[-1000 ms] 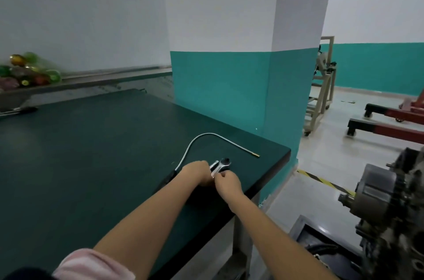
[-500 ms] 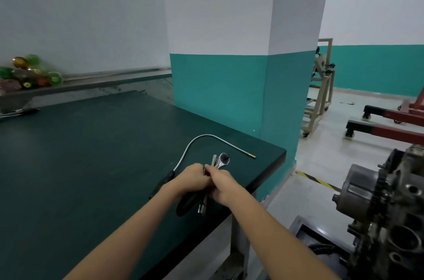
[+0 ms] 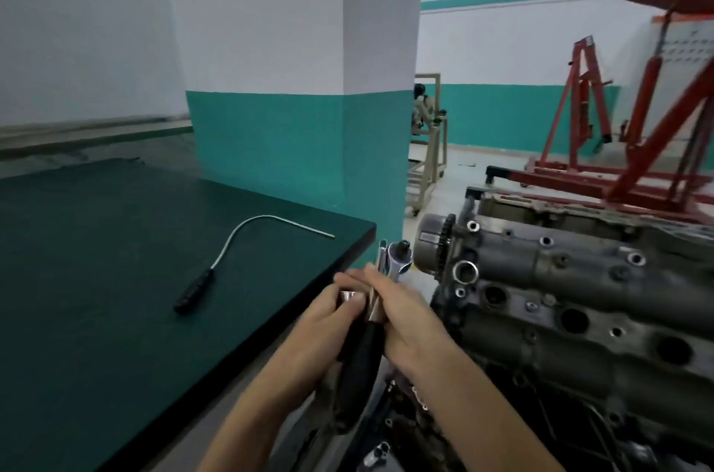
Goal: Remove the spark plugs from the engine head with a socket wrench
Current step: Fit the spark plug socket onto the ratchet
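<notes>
Socket wrench (image 3: 380, 301) first: you now hold it off the green-topped bench (image 3: 116, 278), where half a second ago it was still at the bench's near corner under your hands. Its chrome ratchet head sticks up above your fingers, just left of the engine head (image 3: 579, 301), and its black handle runs down between your wrists. Your left hand (image 3: 328, 321) curls around a short chrome socket (image 3: 349, 295) and the handle; your right hand (image 3: 409, 321) wraps the shaft, fingers closed over it. The engine head, which only edged into sight before, now fills the right side, close beside your hands. Along its top you can count about four dark round plug wells; whether plugs sit inside them cannot be told. One flexible pick-up tool (image 3: 216, 266) with a black grip lies on the bench, left of the engine head, where it lay earlier. One red engine hoist (image 3: 618, 147) stands beyond the engine head.
</notes>
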A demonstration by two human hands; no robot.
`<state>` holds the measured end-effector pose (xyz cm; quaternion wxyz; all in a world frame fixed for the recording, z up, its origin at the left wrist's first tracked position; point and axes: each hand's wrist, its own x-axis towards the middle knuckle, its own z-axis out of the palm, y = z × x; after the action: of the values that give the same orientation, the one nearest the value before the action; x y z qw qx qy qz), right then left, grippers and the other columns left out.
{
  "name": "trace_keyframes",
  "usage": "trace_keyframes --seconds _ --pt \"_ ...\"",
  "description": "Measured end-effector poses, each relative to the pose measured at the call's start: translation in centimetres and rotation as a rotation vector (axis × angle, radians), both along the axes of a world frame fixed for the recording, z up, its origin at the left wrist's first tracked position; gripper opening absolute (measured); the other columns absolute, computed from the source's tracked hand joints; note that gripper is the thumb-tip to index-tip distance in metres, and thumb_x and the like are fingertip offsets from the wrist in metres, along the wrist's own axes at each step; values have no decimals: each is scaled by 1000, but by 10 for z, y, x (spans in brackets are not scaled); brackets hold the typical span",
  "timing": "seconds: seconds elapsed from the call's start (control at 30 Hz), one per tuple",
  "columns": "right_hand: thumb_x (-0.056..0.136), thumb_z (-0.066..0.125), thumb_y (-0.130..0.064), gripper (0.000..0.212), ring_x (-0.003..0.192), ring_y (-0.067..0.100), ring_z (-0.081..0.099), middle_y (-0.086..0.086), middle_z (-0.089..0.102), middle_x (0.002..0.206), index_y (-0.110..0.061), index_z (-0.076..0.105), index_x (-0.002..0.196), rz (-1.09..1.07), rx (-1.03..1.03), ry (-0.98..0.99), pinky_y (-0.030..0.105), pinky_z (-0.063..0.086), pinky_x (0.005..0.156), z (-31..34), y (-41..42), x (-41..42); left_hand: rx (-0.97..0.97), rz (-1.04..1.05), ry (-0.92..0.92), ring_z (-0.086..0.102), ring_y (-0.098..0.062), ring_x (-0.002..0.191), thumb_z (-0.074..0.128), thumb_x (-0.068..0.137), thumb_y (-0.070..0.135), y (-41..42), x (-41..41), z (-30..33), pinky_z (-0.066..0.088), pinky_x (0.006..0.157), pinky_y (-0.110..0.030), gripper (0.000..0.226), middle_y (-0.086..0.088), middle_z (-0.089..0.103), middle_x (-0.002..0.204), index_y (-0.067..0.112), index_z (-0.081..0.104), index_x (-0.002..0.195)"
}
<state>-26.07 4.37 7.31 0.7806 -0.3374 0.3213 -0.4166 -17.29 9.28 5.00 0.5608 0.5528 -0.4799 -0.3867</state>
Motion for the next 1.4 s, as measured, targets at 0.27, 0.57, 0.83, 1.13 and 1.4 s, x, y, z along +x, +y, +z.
trace_keyframes --seconds 0.27,0.57,0.83,1.13,1.4 --pt "95 50 -19 24 59 23 61 14 66 71 1 61 89 -367 -204 198 33 54 55 -4 43 -145 -196 -231 -185 51 -4 45 46 98 19 11 -128 2 39 45 -17 15 0 58 66 10 56 93" --pt "96 46 -22 21 37 3 34 -4 43 50 -6 59 95 -214 -175 315 13 27 32 -1 41 -259 -73 -480 -99 31 -6 39 48 96 30 -18 -185 17 24 36 -17 30 0 39 58 0 50 96" --pt "93 48 -8 23 46 6 44 5 60 64 9 56 107 43 -196 321 15 36 40 1 32 -263 7 -432 14 26 -6 34 61 89 28 -34 -202 20 18 35 -15 30 5 33 46 15 46 67" --pt "84 56 -23 26 65 20 67 15 68 76 0 64 92 122 -208 236 30 55 61 -10 30 -265 -157 -304 298 26 -4 31 55 93 24 -44 -202 22 21 33 -14 25 4 40 46 12 45 73" --pt "89 53 -24 25 41 2 29 -2 55 63 -1 59 95 -36 -342 323 12 24 36 -19 29 -264 -141 -105 369 36 -5 37 58 91 29 -52 -163 27 29 36 -17 22 4 49 53 13 54 76"
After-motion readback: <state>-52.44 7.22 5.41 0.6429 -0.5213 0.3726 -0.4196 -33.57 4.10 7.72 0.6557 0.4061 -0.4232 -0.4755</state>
